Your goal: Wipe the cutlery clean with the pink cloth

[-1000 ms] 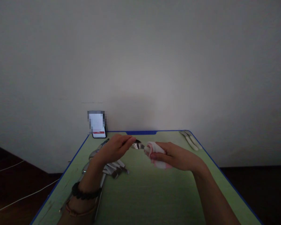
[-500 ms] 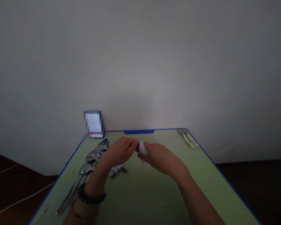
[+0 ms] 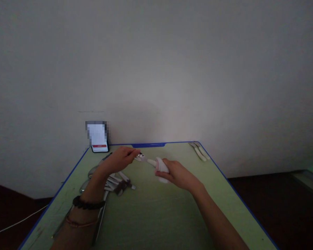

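Between my hands, above the table, is a white-handled utensil [image 3: 150, 162] with a metal head; whether it is a spoon or a fork I cannot tell. My left hand [image 3: 123, 158] pinches the metal end. My right hand [image 3: 174, 172] is closed around a white cloth [image 3: 161, 166], which is wrapped about the handle's other end. Below and beside my left forearm lies a pile of metal cutlery [image 3: 117, 184], spoons among it, partly hidden by the arm.
Two white-handled forks [image 3: 198, 152] lie side by side at the table's far right corner. A phone [image 3: 99, 139] with a lit screen stands at the far left corner. Behind the blue-edged table [image 3: 156, 215] rises a plain wall [image 3: 156, 76].
My left hand has drawn away leftward from the right, baring the utensil's metal head and part of its handle. The cloth stays in my right hand. The view has shifted slightly.
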`<state>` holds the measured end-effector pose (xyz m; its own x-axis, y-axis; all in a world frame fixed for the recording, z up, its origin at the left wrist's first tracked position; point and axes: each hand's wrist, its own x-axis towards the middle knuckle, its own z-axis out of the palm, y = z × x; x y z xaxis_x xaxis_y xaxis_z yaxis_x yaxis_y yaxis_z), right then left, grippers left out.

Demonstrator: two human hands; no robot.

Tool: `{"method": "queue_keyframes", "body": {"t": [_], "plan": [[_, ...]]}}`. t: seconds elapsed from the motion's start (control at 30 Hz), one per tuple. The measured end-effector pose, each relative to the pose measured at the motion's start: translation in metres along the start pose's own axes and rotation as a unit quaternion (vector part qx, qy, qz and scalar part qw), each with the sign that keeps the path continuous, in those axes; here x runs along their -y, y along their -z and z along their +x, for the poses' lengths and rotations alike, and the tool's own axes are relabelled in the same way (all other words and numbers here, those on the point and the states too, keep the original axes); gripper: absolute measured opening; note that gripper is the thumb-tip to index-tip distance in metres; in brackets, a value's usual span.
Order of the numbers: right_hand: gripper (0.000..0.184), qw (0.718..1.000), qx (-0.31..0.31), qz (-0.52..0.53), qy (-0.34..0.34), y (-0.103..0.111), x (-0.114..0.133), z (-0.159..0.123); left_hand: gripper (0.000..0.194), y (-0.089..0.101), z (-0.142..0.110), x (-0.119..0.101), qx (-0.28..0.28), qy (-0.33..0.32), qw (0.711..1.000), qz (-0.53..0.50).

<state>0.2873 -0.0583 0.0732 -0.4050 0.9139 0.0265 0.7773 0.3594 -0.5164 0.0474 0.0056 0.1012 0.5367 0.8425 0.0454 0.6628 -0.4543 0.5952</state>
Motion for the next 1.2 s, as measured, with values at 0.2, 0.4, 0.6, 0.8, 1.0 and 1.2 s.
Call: {"method": "queue_keyframes", "body": {"t": [0.2,0.4,0.6,0.8,1.0,1.2], "plan": [[0.036,0.992,-0.033,0.119,-0.029,-0.022,-0.034,-0.032,0.039,0.008,-0.004,0.013,-0.075,0.037,0.996,0.014],[0.053,0.969,-0.200,0.142,-0.023,-0.011,-0.032,-0.038,0.036,-0.023,0.009,-0.003,-0.089,-0.031,0.996,0.002],[0.043,0.967,-0.161,0.196,-0.021,0.008,-0.018,-0.044,0.038,-0.069,0.019,-0.038,-0.120,-0.064,0.991,0.003],[0.045,0.969,-0.208,0.122,-0.051,0.014,-0.054,-0.072,0.035,-0.106,0.025,-0.048,-0.186,-0.094,0.978,-0.017],[0.040,0.947,-0.251,-0.099,-0.174,0.004,-0.102,-0.068,0.040,-0.156,0.035,-0.049,-0.165,-0.139,0.975,0.045],[0.048,0.924,-0.209,-0.252,-0.199,-0.011,-0.112,-0.042,0.036,-0.175,0.036,-0.049,-0.078,-0.140,0.985,0.065]]}}
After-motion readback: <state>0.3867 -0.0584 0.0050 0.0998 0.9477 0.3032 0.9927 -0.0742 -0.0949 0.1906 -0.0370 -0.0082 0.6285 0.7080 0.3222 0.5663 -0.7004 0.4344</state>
